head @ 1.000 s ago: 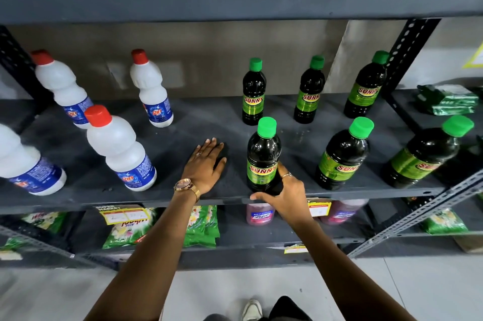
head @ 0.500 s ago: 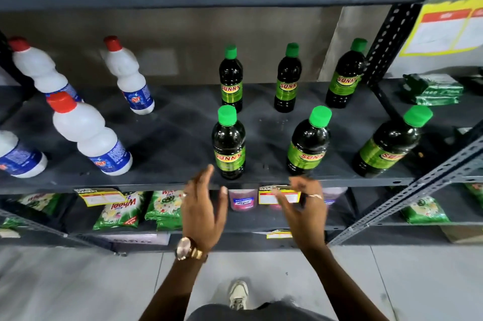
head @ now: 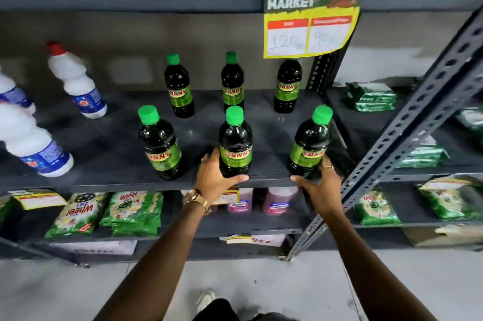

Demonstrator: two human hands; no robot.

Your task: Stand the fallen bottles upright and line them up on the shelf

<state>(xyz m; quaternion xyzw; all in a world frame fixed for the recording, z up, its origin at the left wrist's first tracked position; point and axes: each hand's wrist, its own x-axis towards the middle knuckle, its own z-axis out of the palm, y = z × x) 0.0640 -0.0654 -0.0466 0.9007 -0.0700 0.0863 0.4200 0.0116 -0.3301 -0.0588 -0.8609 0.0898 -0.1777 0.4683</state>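
Note:
Dark bottles with green caps stand upright in two rows on the grey shelf point(head: 109, 163). The back row holds three bottles point(head: 179, 90). In the front row, the left bottle point(head: 162, 148) stands free. My left hand point(head: 214, 179) wraps the base of the front middle bottle point(head: 235, 142), thumb along the shelf edge. My right hand point(head: 320, 182) cups the base of the front right bottle point(head: 309, 142). White bottles with red caps point(head: 75, 82) stand upright at the left.
A yellow price sign point(head: 311, 19) hangs from the shelf above, over the back right bottle. A slanted perforated post point(head: 407, 122) crosses right of my right hand. Green packets point(head: 369, 97) lie on the neighbouring shelf. Detergent bags point(head: 78, 213) and pink bottles fill the shelf below.
The view has swung right. Both hands came off the shelf edge, hung open in front of it, then reached in and took hold of the front middle and front right bottles.

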